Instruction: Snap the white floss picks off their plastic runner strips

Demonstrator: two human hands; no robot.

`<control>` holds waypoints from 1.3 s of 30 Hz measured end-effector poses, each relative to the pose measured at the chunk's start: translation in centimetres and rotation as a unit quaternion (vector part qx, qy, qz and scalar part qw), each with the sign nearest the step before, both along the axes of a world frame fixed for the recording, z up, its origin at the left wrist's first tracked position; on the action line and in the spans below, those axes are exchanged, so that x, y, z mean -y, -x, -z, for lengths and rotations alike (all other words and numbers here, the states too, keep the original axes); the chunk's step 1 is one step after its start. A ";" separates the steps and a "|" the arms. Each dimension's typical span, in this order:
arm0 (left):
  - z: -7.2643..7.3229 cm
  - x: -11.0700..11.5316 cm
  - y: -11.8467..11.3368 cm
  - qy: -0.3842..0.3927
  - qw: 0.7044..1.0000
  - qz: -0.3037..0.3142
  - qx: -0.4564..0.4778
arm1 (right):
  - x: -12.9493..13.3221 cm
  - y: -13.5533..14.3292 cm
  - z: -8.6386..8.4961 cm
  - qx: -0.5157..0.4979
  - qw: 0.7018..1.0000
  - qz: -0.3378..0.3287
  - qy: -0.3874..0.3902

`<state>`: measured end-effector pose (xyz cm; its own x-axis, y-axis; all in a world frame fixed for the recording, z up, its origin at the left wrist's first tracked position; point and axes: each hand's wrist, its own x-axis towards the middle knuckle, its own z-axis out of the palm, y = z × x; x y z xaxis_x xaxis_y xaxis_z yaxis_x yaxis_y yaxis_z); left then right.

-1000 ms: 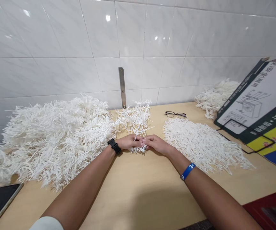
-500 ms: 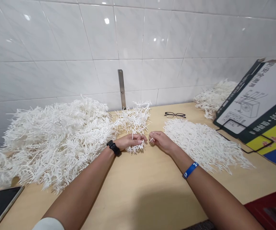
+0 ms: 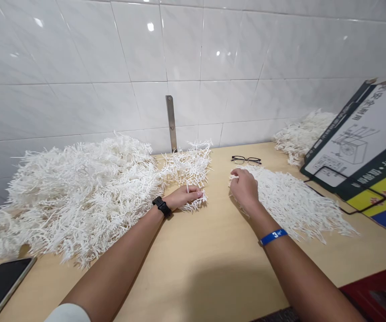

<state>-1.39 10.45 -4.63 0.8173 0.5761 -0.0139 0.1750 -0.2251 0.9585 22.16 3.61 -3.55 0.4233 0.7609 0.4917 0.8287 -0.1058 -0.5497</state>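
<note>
My left hand is closed on a small cluster of thin white branching strands, which look like plastic. Behind it lies a small tangled heap of the same strands, and a large fluffy heap spreads to its left. My right hand is over the left edge of a flatter pile of short white pieces. Its fingers are curled together, palm down, and whatever they hold is hidden from view.
Folded-out glasses lie behind the right pile. A printed box leans at the right, with a black wire stand by it. More white strands are at the back right. A phone lies front left. A tiled wall closes the back.
My right hand has moved from beside my left hand, where it pinched a small white piece, rightward to the flat pile. My left hand stays nearly in place, holding its cluster.
</note>
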 end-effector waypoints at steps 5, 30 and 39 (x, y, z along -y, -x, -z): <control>-0.3 0.5 -0.2 0.010 1.000 -0.003 -0.013 | 0.2 1.5 0.3 -0.087 0.988 -0.125 -0.018; 0.1 0.1 -0.2 0.110 0.982 0.108 0.108 | 0.4 5.6 1.8 -0.404 0.752 -0.499 0.147; 0.0 0.2 0.2 0.175 0.973 0.028 0.148 | 0.5 3.8 0.5 -0.441 0.801 -0.405 -0.012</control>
<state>-1.63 10.20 -4.59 0.8447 0.5337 0.0399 -0.1242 0.1230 0.9846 18.37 3.07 -4.04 -0.0139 0.9565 0.2913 -0.0905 0.2889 -0.9531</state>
